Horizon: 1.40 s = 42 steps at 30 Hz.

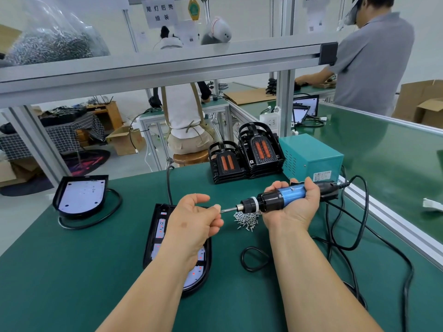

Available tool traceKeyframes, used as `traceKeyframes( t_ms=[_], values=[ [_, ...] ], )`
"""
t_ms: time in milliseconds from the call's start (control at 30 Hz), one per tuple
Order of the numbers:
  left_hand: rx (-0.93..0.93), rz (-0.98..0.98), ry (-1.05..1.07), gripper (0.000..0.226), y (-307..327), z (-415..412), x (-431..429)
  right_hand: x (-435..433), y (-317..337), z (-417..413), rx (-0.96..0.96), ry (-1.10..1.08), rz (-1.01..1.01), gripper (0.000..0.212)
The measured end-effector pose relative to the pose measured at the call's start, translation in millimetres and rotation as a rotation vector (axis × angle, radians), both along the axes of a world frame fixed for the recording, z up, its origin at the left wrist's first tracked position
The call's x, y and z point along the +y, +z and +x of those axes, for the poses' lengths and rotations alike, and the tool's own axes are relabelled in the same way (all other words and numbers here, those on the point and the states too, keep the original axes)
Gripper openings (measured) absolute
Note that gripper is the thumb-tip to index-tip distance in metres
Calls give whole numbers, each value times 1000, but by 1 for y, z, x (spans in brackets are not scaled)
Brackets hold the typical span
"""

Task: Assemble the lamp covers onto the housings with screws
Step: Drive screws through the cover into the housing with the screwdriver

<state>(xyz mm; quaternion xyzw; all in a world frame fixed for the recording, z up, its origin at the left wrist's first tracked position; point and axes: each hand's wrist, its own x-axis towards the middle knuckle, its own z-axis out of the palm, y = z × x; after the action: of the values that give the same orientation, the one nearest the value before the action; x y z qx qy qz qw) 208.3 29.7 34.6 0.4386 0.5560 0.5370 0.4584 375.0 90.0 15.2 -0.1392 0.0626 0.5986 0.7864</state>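
Now screwdriver [282, 198] lies horizontal, bit pointing left; right hand [296, 207] wrapped round it, left hand [196, 219] fingertips pinch bit tip.

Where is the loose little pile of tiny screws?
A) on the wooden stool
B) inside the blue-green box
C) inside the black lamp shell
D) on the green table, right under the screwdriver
D: the heap of screws lies on the green table, just below the screwdriver that the right hand holds.
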Motion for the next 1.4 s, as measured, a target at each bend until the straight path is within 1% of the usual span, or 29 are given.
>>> traceKeyframes(
  t_ms=[167,267,333,400,433,467,500,533,567,600,633,667,700,767,800,833,867,933,1000,1033,1100,1200,1267,1333,1367,1400],
  values=[
    [19,-15,37,14,-6,4,1,0,3,0,-63,-26,6,25],
    [9,-28,40,13,-7,5,2,0,4,-1,-66,-22,11,25],
    [-1,-50,25,19,-6,6,1,-1,4,-2,-62,-19,9,24],
    [20,-93,-31,34,-3,7,-3,-1,4,-3,-63,-16,3,24],
    [67,-115,-60,44,1,5,-4,-1,3,-3,-64,-16,-2,25],
    [156,-119,-70,54,5,2,-5,-1,2,-3,-65,-17,-6,25],
    [280,-97,-50,62,11,-5,-4,-1,2,-3,-65,-19,-10,25],
    [419,-60,2,65,17,-15,-2,-2,2,-3,-62,-23,-12,24],
    [540,-15,82,61,23,-27,0,-2,3,-3,-57,-30,-14,24],
    [613,24,171,53,29,-42,3,-2,3,-2,-51,-37,-16,24],
    [631,43,248,46,33,-56,5,-2,2,-1,-49,-43,-18,23],
    [621,25,291,46,33,-69,7,-2,3,-1,-49,-46,-20,23],
    [597,-32,290,55,30,-80,8,-3,3,-1,-48,-45,-24,23],
    [492,-212,183,81,21,-92,4,-4,4,-2,-50,-40,-29,23],
    [381,-284,88,88,15,-93,1,-4,4,-3,-57,-40,-31,22],
    [260,-339,-9,87,11,-93,-3,-4,5,-3,-68,-45,-35,22],
    [177,-379,-75,76,7,-92,-5,-4,6,-4,-82,-54,-40,22],
    [97,-393,-142,48,0,-88,-7,-5,7,-6,-125,-78,-52,21],
    [86,-371,-136,27,-4,-86,-6,-6,10,-8,-183,-107,-57,20],
    [98,-365,-127,22,-5,-86,-5,-6,12,-9,-211,-122,-57,20],
    [135,-360,-124,20,-4,-86,-5,-5,15,-12,-253,-153,-52,21],
    [176,-352,-142,21,-4,-86,-6,-5,18,-17,-321,-213,-39,28],
    [180,-340,-149,23,-7,-88,-5,-4,19,-21,-381,-250,-33,29],
    [178,-313,-145,31,-11,-90,-4,-3,22,-26,-423,-280,-23,27],
    [176,-293,-132,39,-12,-90,-3,-2,23,-28,-434,-291,-17,27],
    [169,-277,-115,54,-14,-91,-3,-1,25,-30,-441,-299,-10,27]
  ],
)
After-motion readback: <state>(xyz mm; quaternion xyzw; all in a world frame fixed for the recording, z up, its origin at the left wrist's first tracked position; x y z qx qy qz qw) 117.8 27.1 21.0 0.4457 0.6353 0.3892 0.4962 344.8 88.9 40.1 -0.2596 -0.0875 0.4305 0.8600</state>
